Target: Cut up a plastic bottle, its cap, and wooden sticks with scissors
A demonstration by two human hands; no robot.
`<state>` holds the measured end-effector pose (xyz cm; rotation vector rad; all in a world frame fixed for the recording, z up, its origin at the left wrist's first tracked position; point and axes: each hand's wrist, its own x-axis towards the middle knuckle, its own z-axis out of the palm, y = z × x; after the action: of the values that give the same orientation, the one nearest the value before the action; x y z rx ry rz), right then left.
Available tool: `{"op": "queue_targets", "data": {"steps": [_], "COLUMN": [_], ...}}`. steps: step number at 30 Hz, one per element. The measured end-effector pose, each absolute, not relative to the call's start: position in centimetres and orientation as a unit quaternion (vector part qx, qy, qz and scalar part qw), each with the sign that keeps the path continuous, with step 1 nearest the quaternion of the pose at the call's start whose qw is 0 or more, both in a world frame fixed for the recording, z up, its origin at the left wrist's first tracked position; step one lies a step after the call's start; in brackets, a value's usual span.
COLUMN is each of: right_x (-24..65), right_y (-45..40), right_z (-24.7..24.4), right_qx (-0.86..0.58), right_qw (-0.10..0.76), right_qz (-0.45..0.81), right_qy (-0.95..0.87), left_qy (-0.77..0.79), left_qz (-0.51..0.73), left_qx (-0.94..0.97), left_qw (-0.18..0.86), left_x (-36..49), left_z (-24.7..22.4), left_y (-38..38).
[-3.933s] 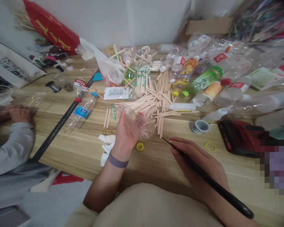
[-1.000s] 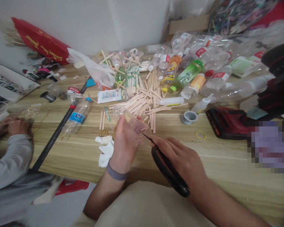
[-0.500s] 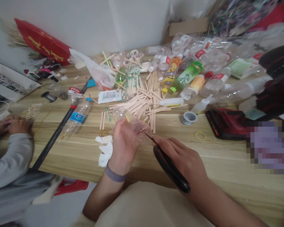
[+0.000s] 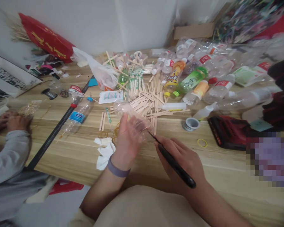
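Note:
My left hand point(image 4: 126, 138) is wrapped round a clear plastic bottle point(image 4: 142, 126), with the thumb on its upper side. The bottle lies tilted above the table, its wider end toward the right. In my right hand point(image 4: 182, 157) is a black-handled tool point(image 4: 176, 164) with a thin dark tip; I cannot make out its exact kind. That tip meets or nearly meets the bottle's right end. Below and behind the bottle lies a heap of flat wooden sticks point(image 4: 142, 104). Torn white paper point(image 4: 105, 153) rests left of my left wrist.
Many plastic bottles point(image 4: 194, 77) crowd the back right. A red and black power-tool battery point(image 4: 227, 132), a grey spool point(image 4: 191, 124) and a yellow rubber band point(image 4: 202, 142) lie to the right. At left, a black bar point(image 4: 54, 138) crosses the table near another person's hands point(image 4: 16, 121).
The view has shifted slightly. The black-handled tool has turned a little in my right hand, so it looks slimmer, and its tip remains by the bottle's right end. My left hand keeps its hold.

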<state>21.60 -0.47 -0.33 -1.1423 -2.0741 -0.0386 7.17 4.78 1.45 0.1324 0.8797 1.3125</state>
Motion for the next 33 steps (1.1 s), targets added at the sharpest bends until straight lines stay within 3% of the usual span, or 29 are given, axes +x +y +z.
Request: {"op": "queue_targets", "data": {"steps": [22,33], "right_x": [22.0,24.8], "right_y": [1.1,0.7], "right_z": [-3.5,-2.2], "right_qx": [-0.424,-0.351], "right_qw": [0.395,0.369], "right_qz": [0.044,0.164], "right_qy": [-0.814,-0.845], "left_qy": [0.403,0.394], "left_qz": [0.587,0.589], "left_qx": [-0.008,0.068], "left_qw": [0.702,0.702], "left_x": [7.5,6.8], "left_z": [-0.9,-1.1], "left_y": [6.3,5.8]}}
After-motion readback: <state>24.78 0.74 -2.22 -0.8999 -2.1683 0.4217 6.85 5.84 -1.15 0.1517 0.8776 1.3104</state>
